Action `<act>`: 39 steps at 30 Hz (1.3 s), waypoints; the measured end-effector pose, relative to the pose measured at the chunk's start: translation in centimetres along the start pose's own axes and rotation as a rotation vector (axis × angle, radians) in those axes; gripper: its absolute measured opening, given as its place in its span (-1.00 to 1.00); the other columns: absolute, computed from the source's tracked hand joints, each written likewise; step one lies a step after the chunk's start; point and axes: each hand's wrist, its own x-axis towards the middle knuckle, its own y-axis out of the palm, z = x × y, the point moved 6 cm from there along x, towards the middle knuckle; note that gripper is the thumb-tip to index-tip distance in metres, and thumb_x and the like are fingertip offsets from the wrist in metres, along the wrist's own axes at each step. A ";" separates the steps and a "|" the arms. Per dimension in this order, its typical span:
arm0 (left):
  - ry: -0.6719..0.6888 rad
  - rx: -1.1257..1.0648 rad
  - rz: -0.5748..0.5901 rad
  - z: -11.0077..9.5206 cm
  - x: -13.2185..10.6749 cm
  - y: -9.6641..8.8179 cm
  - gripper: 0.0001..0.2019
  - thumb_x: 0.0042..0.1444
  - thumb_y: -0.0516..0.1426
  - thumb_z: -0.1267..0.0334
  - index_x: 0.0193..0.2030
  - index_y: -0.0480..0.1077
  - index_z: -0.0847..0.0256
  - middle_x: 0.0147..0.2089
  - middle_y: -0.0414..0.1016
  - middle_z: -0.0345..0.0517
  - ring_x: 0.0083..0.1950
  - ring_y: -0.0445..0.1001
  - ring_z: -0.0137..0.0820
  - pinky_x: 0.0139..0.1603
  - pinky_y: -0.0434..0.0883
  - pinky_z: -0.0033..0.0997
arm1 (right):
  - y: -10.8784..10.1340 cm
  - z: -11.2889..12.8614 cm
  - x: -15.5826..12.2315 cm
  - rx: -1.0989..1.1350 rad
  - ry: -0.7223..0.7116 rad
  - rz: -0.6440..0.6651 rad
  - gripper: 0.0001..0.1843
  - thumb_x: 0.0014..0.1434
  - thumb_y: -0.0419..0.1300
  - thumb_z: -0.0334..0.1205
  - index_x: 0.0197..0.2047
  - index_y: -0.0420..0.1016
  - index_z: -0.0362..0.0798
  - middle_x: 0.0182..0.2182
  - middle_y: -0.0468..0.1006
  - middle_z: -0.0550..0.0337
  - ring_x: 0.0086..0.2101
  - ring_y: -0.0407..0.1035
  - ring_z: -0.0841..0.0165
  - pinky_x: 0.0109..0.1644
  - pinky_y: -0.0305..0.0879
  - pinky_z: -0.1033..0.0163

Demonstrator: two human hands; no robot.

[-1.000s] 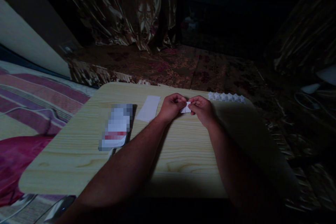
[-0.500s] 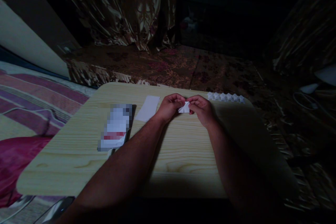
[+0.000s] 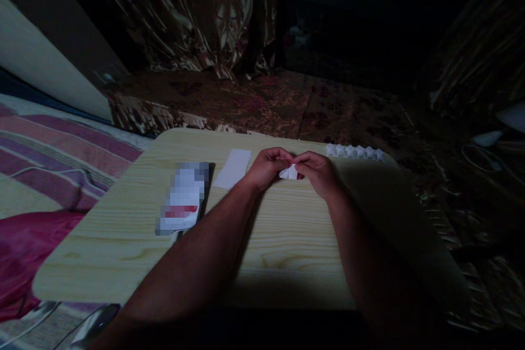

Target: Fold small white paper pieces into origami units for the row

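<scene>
A small white folded paper piece [image 3: 289, 173] sits between my two hands, just above the light wooden table [image 3: 262, 240]. My left hand [image 3: 266, 167] pinches its left side with curled fingers. My right hand [image 3: 316, 170] pinches its right side, fingers closed over the top. Most of the paper is hidden by my fingertips. A flat white paper strip [image 3: 232, 168] lies on the table just left of my left hand.
A row of several small white folded paper shapes [image 3: 355, 151] lines the table's far right edge. A blurred white and red flat object [image 3: 184, 198] lies at the left. Striped bedding [image 3: 49, 175] borders the left; patterned carpet [image 3: 262, 104] and curtains lie beyond.
The paper piece has been squeezed smaller between my fingers, and my right hand's fingers have come further over it. My arms stay in place.
</scene>
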 end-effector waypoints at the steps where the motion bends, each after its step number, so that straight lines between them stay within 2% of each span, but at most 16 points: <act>1: -0.012 -0.008 0.014 0.0 0.0 0.0 -0.83 -0.19 0.29 0.34 -0.41 0.45 0.31 -0.50 0.45 -0.19 -0.52 0.37 -0.51 -0.45 0.26 -0.49 | 0.0 0.0 0.0 -0.001 0.004 0.014 -0.91 -0.02 0.28 -0.28 -0.37 0.52 -0.07 -0.55 0.50 0.29 -0.57 0.34 0.47 -0.49 0.27 0.34; 6: -0.071 -0.031 0.061 0.0 -0.2 0.1 -0.82 -0.23 0.31 0.36 -0.42 0.46 0.33 -0.52 0.47 -0.18 -0.53 0.36 -0.51 -0.45 0.26 -0.50 | 0.3 0.0 -0.2 0.021 0.033 0.085 -0.90 -0.02 0.29 -0.29 -0.36 0.51 -0.07 -0.54 0.51 0.28 -0.55 0.38 0.45 -0.46 0.31 0.32; 15: -0.085 0.002 0.120 0.4 -0.1 0.0 -0.84 -0.19 0.30 0.38 -0.40 0.47 0.34 -0.52 0.48 -0.15 -0.54 0.38 -0.50 -0.48 0.23 -0.51 | 0.2 -0.3 -0.3 0.024 0.062 0.147 -0.86 -0.03 0.31 -0.25 -0.34 0.52 -0.08 -0.50 0.52 0.26 -0.52 0.38 0.45 -0.43 0.31 0.32; 24: -0.076 0.043 0.118 0.5 -0.1 0.0 -0.83 -0.18 0.30 0.36 -0.38 0.48 0.33 -0.49 0.51 -0.13 -0.52 0.40 -0.49 -0.46 0.25 -0.50 | 0.1 -0.1 -0.3 0.019 0.052 0.130 -0.84 -0.02 0.32 -0.21 -0.35 0.48 -0.08 -0.51 0.50 0.27 -0.53 0.35 0.46 -0.44 0.29 0.32; 39: -0.065 0.022 0.132 0.2 -0.1 0.2 -0.77 -0.22 0.27 0.45 -0.33 0.44 0.32 -0.43 0.54 -0.12 -0.47 0.45 -0.47 -0.40 0.29 -0.48 | -0.2 -0.3 -0.2 0.011 0.054 0.113 -0.77 0.01 0.31 -0.09 -0.36 0.45 -0.07 -0.51 0.46 0.28 -0.53 0.31 0.47 -0.47 0.28 0.34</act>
